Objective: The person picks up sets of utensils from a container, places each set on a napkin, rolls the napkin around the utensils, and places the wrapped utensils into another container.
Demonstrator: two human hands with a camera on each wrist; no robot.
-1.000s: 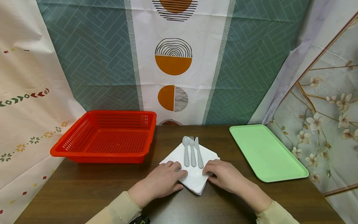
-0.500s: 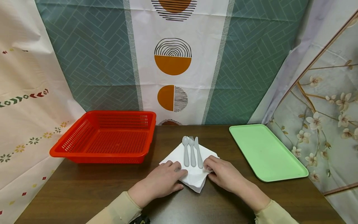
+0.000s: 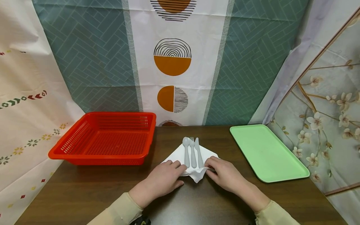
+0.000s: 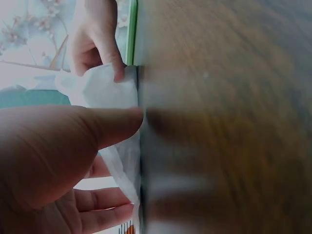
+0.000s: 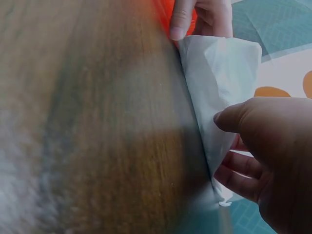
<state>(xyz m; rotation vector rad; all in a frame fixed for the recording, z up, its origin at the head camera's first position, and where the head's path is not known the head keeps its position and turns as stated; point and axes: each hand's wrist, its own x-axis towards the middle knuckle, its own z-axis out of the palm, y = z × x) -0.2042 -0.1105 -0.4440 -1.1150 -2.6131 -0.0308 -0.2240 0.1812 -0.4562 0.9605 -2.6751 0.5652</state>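
A white paper napkin lies cornerwise on the table, its near corner lifted and folding up toward the cutlery. On it a grey spoon, a fork and a knife lie side by side. My right hand pinches the raised flap at its right, thumb on the near face and fingers behind. At the left side, the fingers of my left hand rest on the napkin, fairly straight. The left thumb stands apart from them in the left wrist view. The handle ends sit close to the fold.
A red perforated basket stands at the back left of the brown wooden table. On the right lies a light green tray. Patterned cloths hang behind and on both sides.
The napkin's near corner has been raised and drawn back toward the cutlery, so less of it extends forward. My right hand has taken hold of the flap; the left has barely moved.
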